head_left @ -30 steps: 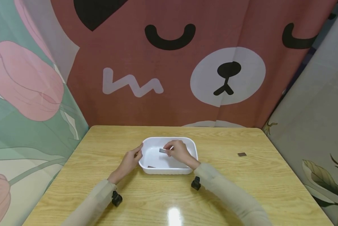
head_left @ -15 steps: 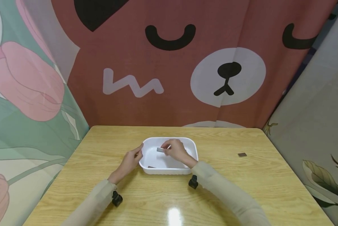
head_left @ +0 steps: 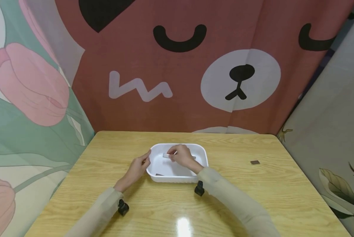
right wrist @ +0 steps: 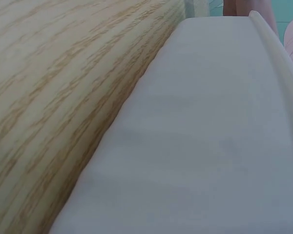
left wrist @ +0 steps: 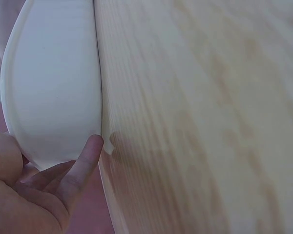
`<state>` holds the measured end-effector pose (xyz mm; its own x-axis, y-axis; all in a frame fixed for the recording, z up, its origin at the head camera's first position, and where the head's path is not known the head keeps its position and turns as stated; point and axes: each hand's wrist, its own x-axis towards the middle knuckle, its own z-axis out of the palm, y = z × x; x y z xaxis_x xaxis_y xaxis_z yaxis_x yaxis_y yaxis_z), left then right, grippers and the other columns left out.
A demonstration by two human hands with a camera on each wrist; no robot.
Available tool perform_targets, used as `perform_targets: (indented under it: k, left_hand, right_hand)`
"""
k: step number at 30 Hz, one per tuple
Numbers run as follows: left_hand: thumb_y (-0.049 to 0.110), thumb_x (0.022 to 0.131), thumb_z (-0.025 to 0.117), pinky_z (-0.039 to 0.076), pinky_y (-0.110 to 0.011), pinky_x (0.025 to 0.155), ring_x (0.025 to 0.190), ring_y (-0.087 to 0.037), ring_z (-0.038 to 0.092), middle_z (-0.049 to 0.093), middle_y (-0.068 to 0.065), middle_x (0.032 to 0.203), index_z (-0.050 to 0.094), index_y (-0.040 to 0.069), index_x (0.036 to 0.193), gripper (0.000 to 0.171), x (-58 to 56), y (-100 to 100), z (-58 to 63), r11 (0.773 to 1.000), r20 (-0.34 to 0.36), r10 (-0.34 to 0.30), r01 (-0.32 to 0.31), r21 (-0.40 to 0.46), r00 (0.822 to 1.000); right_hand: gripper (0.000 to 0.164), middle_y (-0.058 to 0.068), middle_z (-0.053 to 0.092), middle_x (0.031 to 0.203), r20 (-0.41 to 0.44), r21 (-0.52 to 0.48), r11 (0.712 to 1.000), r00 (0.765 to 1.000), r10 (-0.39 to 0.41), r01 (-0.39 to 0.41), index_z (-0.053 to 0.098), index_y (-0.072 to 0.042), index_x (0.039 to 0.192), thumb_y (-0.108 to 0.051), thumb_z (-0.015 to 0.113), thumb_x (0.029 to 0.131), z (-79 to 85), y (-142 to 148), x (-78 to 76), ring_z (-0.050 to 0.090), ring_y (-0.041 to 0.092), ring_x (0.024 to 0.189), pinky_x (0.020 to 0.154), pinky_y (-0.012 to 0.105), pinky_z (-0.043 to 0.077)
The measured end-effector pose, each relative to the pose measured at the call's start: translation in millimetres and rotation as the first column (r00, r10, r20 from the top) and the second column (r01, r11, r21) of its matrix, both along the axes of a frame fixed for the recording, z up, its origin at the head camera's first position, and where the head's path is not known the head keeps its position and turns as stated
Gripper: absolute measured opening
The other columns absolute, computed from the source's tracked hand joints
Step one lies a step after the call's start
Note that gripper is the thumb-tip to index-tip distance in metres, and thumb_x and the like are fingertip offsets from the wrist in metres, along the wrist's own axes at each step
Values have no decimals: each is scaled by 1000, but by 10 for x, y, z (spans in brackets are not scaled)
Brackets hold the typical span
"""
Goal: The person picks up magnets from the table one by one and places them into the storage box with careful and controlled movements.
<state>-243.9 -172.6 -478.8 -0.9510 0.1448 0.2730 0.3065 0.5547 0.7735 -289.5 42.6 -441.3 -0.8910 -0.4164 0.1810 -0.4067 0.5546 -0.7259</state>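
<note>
A white rectangular plastic basin (head_left: 172, 179) stands on the wooden table. My left hand (head_left: 138, 168) grips its left end, with fingers against the outer wall; in the left wrist view one finger of the left hand (left wrist: 39, 195) reaches down the basin wall (left wrist: 58, 78) to the table. Over the basin's inside, my right hand (head_left: 181, 156) pinches a small flat silver-grey rectangular strip (head_left: 165, 155) by its right end. A brown flat piece (head_left: 159, 174) lies at the near left of the basin floor. Behind the right wrist a greyish piece (head_left: 194, 158) partly shows. The right wrist view shows mostly the basin's outer wall (right wrist: 195, 126).
To the right of the basin, a small dark brown rectangle (head_left: 255, 162) lies on the wooden table (head_left: 153, 210). Printed curtains (head_left: 135, 115) hang behind the table and at both sides.
My right hand has shifted slightly left and away from me with the strip. A greyish piece now shows beside the right wrist. The left hand stays on the basin.
</note>
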Motion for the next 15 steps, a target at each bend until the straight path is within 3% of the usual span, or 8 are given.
perform_targets:
  k: [6, 15]
  left_hand:
    - [11, 91, 44, 39, -22, 35, 43, -8, 39, 62, -14, 102, 41, 5, 131, 40, -5, 4, -2, 1000, 16, 2, -2, -3, 1000]
    - [10, 91, 44, 38, -21, 35, 43, -8, 39, 62, -13, 85, 42, 4, 130, 40, -1, 10, 2, 1000, -10, 5, -5, -7, 1000]
  right_hand:
    - [10, 1, 65, 73, 14, 21, 1000, 1000, 10, -11, 70, -6, 86, -5, 65, 78, -4, -21, -38, 59, 8, 54, 49, 21, 47]
    - [12, 0, 64, 69, -11, 59, 998, 1000, 22, -21, 70, -6, 87, -4, 63, 77, 28, -37, -91, 56, 5, 52, 50, 20, 44]
